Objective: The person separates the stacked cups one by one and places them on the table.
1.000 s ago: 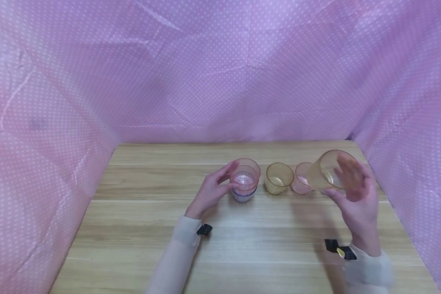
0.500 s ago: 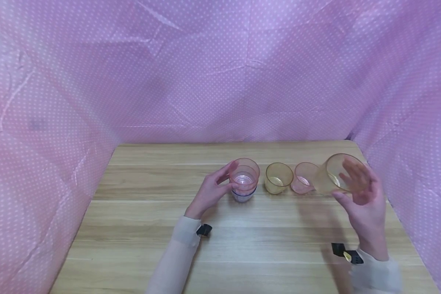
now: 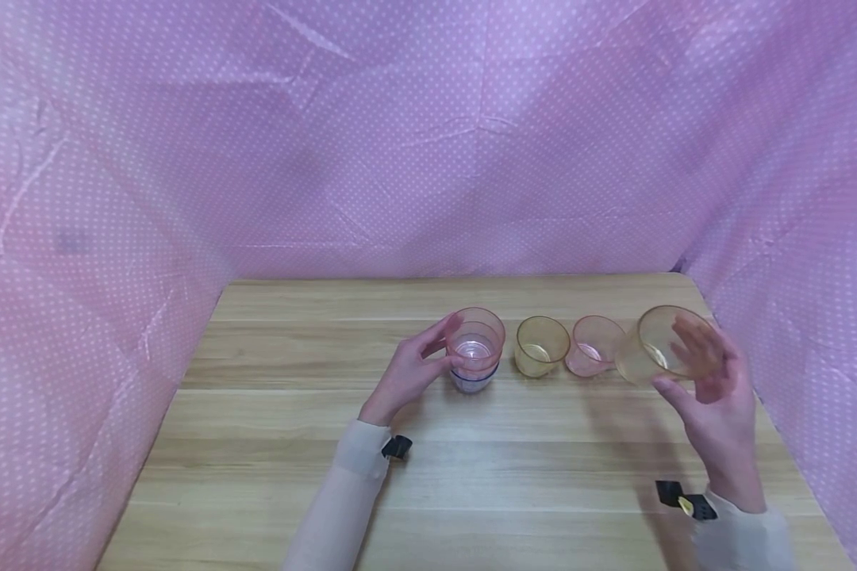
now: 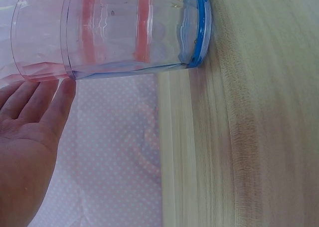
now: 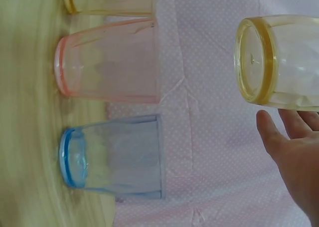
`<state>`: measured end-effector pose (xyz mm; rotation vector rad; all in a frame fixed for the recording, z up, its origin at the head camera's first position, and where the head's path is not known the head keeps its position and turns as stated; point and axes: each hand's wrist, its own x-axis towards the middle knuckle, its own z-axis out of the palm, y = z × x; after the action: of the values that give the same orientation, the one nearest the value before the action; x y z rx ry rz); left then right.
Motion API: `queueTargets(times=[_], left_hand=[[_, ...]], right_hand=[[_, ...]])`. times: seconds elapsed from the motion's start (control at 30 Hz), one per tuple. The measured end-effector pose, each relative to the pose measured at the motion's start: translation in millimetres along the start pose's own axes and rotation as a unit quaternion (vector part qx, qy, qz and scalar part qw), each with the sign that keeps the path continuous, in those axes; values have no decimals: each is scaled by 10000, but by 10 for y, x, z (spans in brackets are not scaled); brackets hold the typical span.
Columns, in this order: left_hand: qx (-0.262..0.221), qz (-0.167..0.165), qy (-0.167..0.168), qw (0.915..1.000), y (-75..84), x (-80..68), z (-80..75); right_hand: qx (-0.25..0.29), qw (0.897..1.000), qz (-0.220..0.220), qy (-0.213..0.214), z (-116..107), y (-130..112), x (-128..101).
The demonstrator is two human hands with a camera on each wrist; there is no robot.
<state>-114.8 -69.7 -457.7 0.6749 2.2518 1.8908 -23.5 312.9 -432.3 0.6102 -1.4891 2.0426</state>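
My left hand [image 3: 409, 373] holds a stack of nested clear plastic cups [image 3: 475, 357] near its top, thumb and fingers either side of the pink-tinted wall. The left wrist view shows a blue-ringed base [image 4: 202, 30] on the table and red bands of pink cups inside it. Raised above the table at right, my right hand [image 3: 724, 412] grips a yellow cup [image 3: 636, 361], tilted with its mouth toward the head camera. Beneath it to the left stand a pink cup [image 3: 589, 353] and another yellow cup [image 3: 540, 361], both upright. A blue cup [image 5: 119, 157] shows beyond the pink one.
The wooden table [image 3: 271, 476] carries all the standing cups in a row toward its far side. Pink dotted cloth [image 3: 371, 159] hangs behind the table and along both sides. The held yellow cup covers the blue cup in the head view.
My right hand has moved right and slightly nearer to the person with the yellow cup, uncovering more of the standing pink cup. The left hand and its stack have stayed practically still.
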Motion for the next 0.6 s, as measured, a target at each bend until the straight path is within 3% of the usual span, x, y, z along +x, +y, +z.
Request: queueTargets(times=[0.23,0.4,0.6], left_hand=[[43,-30,23,10000,-7,-1,-2],[76,-83,33,9999,-8,1,-8],[169,-133,38,9998,0,7,-14]], right_hand=[[-190,9998,-21,-14,-82,22,-59],[-466,9987,215,69,-130,1,-102],[-413,9986,330,52,-197,8,-155]])
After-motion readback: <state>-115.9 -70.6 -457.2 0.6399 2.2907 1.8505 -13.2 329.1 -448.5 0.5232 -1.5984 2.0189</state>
